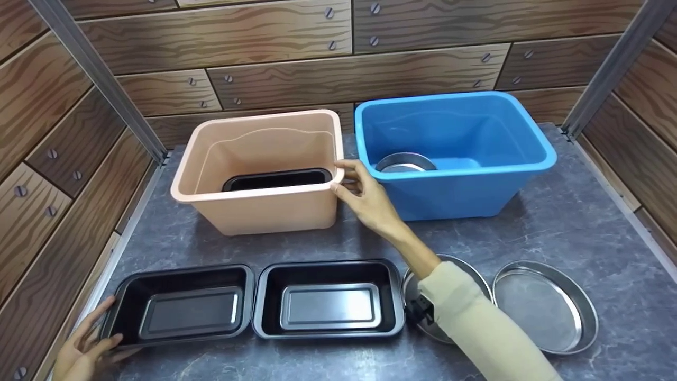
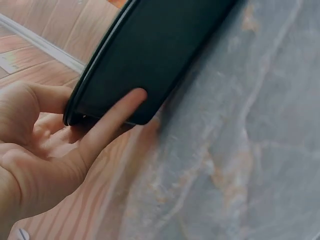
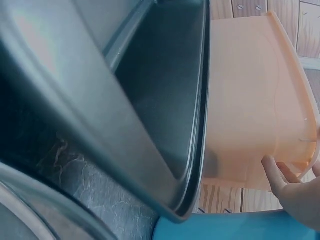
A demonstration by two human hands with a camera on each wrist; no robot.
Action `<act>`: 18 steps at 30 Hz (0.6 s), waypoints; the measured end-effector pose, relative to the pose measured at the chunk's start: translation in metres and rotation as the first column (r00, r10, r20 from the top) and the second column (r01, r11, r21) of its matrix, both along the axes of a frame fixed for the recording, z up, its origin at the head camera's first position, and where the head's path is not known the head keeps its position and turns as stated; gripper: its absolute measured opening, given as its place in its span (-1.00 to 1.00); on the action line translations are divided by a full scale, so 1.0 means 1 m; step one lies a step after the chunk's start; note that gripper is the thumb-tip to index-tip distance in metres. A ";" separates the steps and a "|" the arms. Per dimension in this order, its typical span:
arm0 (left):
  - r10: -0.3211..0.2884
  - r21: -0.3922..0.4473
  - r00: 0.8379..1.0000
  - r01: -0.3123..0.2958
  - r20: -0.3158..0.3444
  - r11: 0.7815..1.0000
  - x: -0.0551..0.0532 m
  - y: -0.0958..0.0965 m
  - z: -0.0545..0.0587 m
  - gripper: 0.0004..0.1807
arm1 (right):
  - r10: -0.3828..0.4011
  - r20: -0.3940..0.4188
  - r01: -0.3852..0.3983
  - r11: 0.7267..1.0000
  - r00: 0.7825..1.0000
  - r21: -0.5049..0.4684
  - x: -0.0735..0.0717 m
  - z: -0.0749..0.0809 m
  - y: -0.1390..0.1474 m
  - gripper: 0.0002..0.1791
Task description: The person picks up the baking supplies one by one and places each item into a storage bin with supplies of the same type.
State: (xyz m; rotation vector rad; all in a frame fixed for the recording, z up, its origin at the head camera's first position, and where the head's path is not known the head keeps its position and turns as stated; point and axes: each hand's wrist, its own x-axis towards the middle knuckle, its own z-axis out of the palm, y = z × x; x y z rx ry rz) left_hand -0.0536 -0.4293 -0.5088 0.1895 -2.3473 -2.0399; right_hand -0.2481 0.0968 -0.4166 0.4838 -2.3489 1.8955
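Note:
My left hand [image 1: 87, 349] holds the left end of a black loaf pan [image 1: 190, 312] lying at the front left. In the left wrist view, one digit lies along the outer side wall of that loaf pan [image 2: 150, 55], while the others are at its end under the rim. A second black loaf pan [image 1: 330, 307] sits right beside it. Farther back, my right hand [image 1: 367, 198] pinches the rim of a peach plastic bin [image 1: 264, 214] at the front right corner, thumb outside. Inside this bin is another black loaf pan [image 1: 277, 180], partly hidden by the front wall.
Right of the peach bin stands a blue bin [image 1: 449, 196] with a round metal pan [image 1: 404, 161] inside. Two round pans lie at the front right: one [image 1: 415, 280] partly under my right forearm, the other [image 1: 537, 307] in full view. Wood-patterned walls [image 1: 285, 79] enclose the table.

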 end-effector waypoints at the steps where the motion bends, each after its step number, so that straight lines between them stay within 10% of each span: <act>1: -0.004 0.083 1.000 0.005 -0.014 0.997 0.000 0.000 0.001 -0.15 | 0.000 -0.003 0.000 1.000 1.000 -0.002 0.000 0.000 0.000 -0.48; 12: -0.045 0.430 0.986 0.110 -0.158 0.896 0.007 0.003 0.011 -0.12 | -0.005 -0.004 0.005 1.000 1.000 0.024 -0.002 -0.001 0.001 -0.49; 18: 0.058 0.464 0.984 0.026 -0.167 0.885 0.010 0.005 0.014 -0.13 | -0.003 -0.015 0.004 0.999 1.000 0.046 -0.001 -0.001 0.000 -0.49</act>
